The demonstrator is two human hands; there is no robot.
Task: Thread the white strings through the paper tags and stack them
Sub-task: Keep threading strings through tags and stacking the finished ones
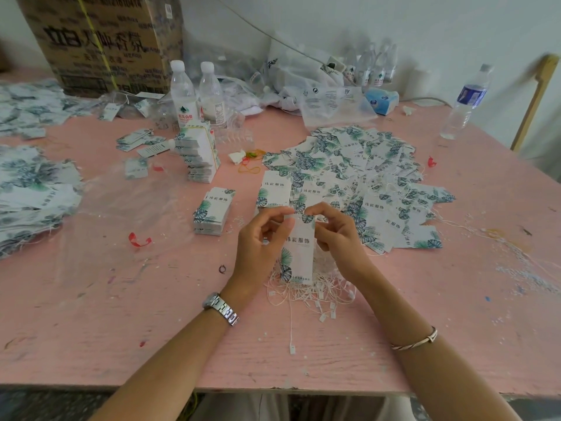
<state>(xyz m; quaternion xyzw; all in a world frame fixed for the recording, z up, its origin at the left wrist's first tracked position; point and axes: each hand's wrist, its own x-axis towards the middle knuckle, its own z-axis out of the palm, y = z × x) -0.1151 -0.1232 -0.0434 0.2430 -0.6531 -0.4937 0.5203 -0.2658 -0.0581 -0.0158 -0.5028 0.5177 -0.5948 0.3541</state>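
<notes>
A white paper tag with green leaf print hangs upright above the pink table, held between both hands. My left hand pinches its upper left edge with thumb and fingers. My right hand pinches at the tag's top, where a thin white string seems to be, though it is too small to make out. Beneath the tag lies a tangle of white strings with small plastic ends. A short neat stack of tags sits to the left. A wide loose heap of strung tags spreads behind my hands.
A taller banded tag stack stands further back, with water bottles and a cardboard box behind it. More tags cover the left side. Plastic bags and a bottle lie at the back right. The table edge runs close to me.
</notes>
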